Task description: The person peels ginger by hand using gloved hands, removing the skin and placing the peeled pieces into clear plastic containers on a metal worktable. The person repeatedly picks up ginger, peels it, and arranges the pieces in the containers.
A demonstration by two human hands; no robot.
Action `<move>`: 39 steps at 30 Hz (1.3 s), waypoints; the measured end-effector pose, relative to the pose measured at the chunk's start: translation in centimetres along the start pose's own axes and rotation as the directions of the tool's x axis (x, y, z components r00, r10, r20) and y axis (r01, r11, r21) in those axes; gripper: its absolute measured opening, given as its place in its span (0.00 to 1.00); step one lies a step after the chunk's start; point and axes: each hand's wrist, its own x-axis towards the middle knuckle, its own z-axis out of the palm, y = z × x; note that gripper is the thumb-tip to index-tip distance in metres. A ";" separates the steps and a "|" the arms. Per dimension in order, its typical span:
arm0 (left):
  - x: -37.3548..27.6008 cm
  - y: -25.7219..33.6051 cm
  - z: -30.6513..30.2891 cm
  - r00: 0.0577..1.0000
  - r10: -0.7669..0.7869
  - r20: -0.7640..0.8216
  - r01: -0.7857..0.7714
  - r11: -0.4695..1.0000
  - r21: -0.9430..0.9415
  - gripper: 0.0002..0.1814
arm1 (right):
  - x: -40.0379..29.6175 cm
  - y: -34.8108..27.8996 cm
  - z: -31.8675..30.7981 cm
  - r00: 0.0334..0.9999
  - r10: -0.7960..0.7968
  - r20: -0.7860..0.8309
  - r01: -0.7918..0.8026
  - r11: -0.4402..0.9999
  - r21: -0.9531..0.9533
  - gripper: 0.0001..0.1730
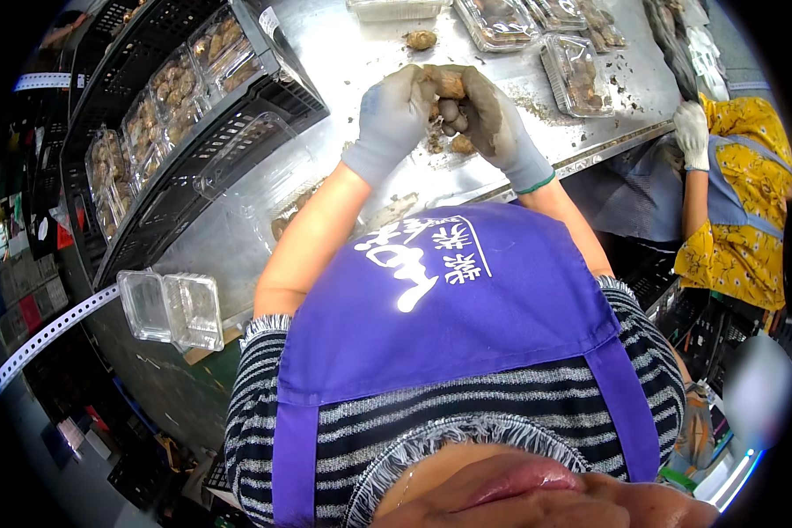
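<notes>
My left hand [399, 122], in a pale grey work glove, closes its fingers on the left end of a brown root tuber [450, 84]. My right hand [498, 125], in a matching glove with a dirt-stained palm, curls round the tuber's right side. Rounded grey shapes just below it look like gloved fingertips. Under the hands, a small tuber [462, 144] lies on the metal table [376, 56] among soil crumbs. Beyond them lies another tuber [421, 40]. Clear plastic clamshell boxes of tubers, such as one box [577, 76], stand at the back right.
At the left, a black plastic crate [204, 138] holds several filled clear boxes [175, 79]. An empty clamshell box [171, 310] sits open at the table's near left corner. To the right is a co-worker's gloved hand [692, 132], close to the table's edge.
</notes>
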 end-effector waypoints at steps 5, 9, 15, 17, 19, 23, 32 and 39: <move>-0.4 -1.0 -0.1 0.995 -0.098 -0.016 0.097 0.992 -0.079 0.12 | 0.8 1.5 0.4 0.995 0.086 -0.047 -0.081 0.992 0.095 0.24; -0.3 -2.8 -1.6 0.967 -0.246 0.058 0.251 0.905 -0.345 0.17 | 2.2 3.2 -2.1 0.949 0.031 0.314 -0.266 0.614 0.743 0.29; 0.2 0.6 -3.5 0.948 -0.098 0.304 0.161 0.969 -0.188 0.26 | 1.6 1.8 -0.8 0.926 0.229 0.300 -0.372 0.692 0.619 0.33; -0.3 -0.4 -2.2 0.979 -0.048 0.199 0.110 0.943 -0.314 0.25 | 1.1 1.3 0.1 0.961 0.198 0.194 -0.264 0.868 0.420 0.29; -0.4 0.4 -2.2 0.972 -0.131 0.196 0.199 0.900 -0.388 0.23 | 0.8 0.5 0.6 0.995 0.093 0.029 -0.097 0.978 0.185 0.24; -1.2 -0.1 -1.8 0.877 -0.366 0.312 0.479 0.599 -0.642 0.16 | 0.8 0.2 0.3 0.978 0.043 -0.206 -0.020 0.994 0.111 0.23; -1.9 0.9 -2.7 0.772 -0.515 0.373 0.609 0.435 -0.663 0.16 | 1.0 0.0 0.2 0.978 -0.200 0.068 0.195 0.737 -0.647 0.26; -2.2 0.5 -2.9 0.825 -0.356 0.439 0.562 0.440 -0.700 0.17 | 1.1 1.3 0.4 0.990 -0.136 -0.024 0.133 0.986 -0.101 0.19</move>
